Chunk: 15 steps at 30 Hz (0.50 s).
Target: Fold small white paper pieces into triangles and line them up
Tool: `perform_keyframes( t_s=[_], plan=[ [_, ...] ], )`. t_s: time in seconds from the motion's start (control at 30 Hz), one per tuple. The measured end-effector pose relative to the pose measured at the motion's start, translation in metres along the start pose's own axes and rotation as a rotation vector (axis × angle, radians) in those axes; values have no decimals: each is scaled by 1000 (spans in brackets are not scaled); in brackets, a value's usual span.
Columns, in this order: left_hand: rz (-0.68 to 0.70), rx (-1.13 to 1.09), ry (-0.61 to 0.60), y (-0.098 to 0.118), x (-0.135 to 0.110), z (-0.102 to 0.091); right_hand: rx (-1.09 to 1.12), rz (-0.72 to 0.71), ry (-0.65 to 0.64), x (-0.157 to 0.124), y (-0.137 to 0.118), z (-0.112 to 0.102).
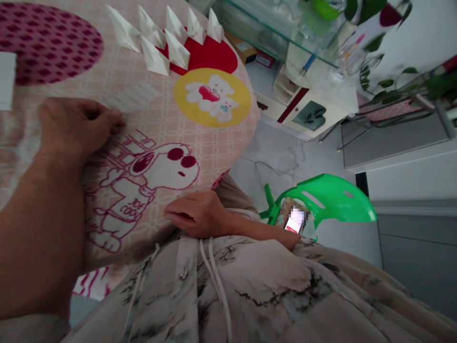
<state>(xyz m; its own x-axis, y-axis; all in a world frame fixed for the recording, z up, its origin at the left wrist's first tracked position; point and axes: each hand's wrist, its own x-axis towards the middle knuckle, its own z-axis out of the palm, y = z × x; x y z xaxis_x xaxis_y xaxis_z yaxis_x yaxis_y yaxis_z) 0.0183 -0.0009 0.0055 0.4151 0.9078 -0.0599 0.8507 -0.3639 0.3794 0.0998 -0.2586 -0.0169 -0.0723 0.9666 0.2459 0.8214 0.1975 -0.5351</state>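
My left hand is over the pink patterned tablecloth, its thumb and fingertips closed at the near edge of a small sheet of lined paper. The paper is blurred and appears pinched there. At the table's near edge, my right hand has its fingers curled and pressed together, with nothing visible in them. Several pointed, folded white paper pieces stand in two rows at the far side of the cloth. More white paper lies at the left edge of view.
Right of the table is a green plastic stool or chair with a lit phone on it. A glass-topped cabinet with clutter and plants stands beyond. A thin cable lies on the tiled floor.
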Motion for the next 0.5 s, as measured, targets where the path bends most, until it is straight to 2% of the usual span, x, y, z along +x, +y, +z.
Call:
perform_keyframes(
  t_s=[0.1,0.3,0.4,0.5],
  plan=[
    [-43,-21,-19,-4,2,5,28,20,-12,0,-3,-3],
    [-12,-87,2,-14,7,8,43,54,-55,1,-2,-3],
    [32,-102,27,-12,9,6,94,48,-59,0,2,-3],
    [134,-94,71,-8,9,2,136,53,-54,-1,2,-3]
  ],
)
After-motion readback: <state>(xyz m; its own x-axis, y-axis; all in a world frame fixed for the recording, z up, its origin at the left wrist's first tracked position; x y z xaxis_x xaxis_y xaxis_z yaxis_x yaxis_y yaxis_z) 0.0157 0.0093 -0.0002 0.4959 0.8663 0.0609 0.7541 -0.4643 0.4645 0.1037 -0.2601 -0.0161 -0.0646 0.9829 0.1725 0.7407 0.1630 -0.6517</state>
